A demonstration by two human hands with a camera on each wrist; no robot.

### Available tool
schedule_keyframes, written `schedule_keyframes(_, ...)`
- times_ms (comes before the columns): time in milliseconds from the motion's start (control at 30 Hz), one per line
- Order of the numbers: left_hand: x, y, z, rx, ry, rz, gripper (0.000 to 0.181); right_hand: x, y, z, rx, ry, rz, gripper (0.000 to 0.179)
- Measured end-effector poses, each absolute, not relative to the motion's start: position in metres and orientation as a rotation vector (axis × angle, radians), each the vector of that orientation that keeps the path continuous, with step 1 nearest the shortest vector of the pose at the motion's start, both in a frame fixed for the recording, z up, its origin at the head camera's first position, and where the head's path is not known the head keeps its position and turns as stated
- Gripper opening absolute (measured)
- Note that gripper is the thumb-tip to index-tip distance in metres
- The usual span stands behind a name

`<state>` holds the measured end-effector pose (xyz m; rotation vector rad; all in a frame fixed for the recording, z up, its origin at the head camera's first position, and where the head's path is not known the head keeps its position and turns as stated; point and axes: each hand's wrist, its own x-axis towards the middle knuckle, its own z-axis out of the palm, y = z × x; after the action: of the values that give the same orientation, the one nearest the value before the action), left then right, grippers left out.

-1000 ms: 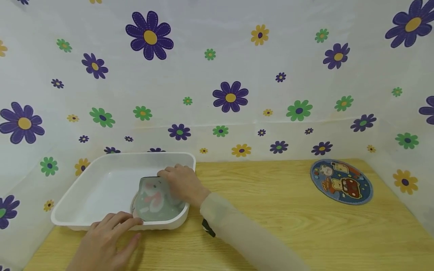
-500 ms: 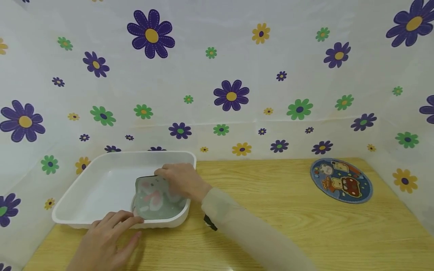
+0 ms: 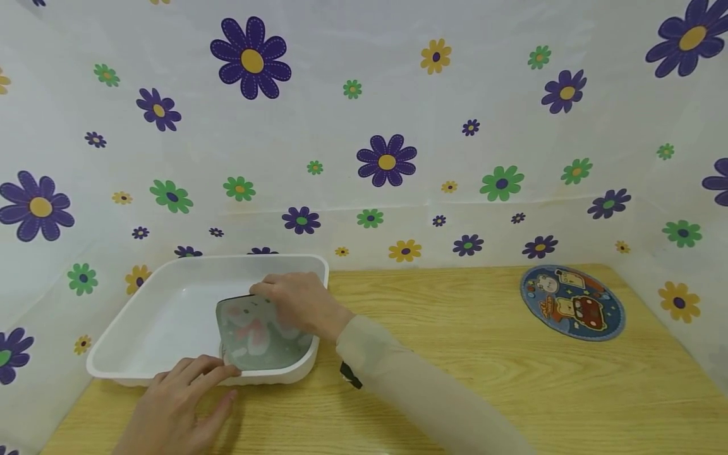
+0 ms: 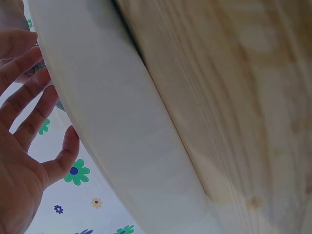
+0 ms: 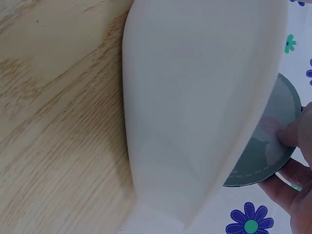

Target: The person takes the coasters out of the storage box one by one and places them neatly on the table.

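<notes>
A grey-green mat (image 3: 250,335) printed with a pale animal figure stands tilted in the near right corner of a white plastic basin (image 3: 102,357). My right hand (image 3: 301,303) pinches its upper edge. In the right wrist view the thumb lies on the face of the mat (image 5: 273,126), with fingers behind its curved edge. Beneath it, a sliver of something pale and rounded shows at its left; what that is I cannot tell. My left hand (image 3: 176,404) rests its fingertips on the basin's near rim, and the left wrist view shows its fingers (image 4: 29,95) extended and spread.
A round blue mat (image 3: 574,303) with cartoon figures lies at the far right of the wooden table (image 3: 443,335). Behind and at both sides hangs a white sheet (image 3: 318,126) printed with flowers.
The right hand has shifted slightly left, and the grey-green mat's upper edge has swung left with it, covering more of the pale thing below. The left hand stays on the rim.
</notes>
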<state>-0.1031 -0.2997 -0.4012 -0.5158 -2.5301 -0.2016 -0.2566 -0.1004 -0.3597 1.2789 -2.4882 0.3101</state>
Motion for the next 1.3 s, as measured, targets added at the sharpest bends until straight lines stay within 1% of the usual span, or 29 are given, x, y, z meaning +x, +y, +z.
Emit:
schedule_keyframes(400,-0.104,-0.3,-0.401,-0.515,-2.526,-0.194,0.032,-0.256,-0.1,-0.352,1.254,-2.435,0.328,0.043)
schedule_keyframes(733,-0.105,-0.301,-0.401,-0.515,-2.524,-0.192,0.037,-0.256,-0.099,-0.343,1.234,-2.451,0.416,0.045)
schedule_keyframes(1133,-0.104,-0.299,-0.4,-0.498,-2.56,-0.189,0.033,-0.255,-0.091,-0.339,1.268,-2.442,0.611,0.041)
schedule_keyframes(1300,-0.104,-0.298,-0.401,-0.51,-2.534,-0.195,0.033,-0.257,-0.087,-0.337,1.271,-2.396,0.72,0.031)
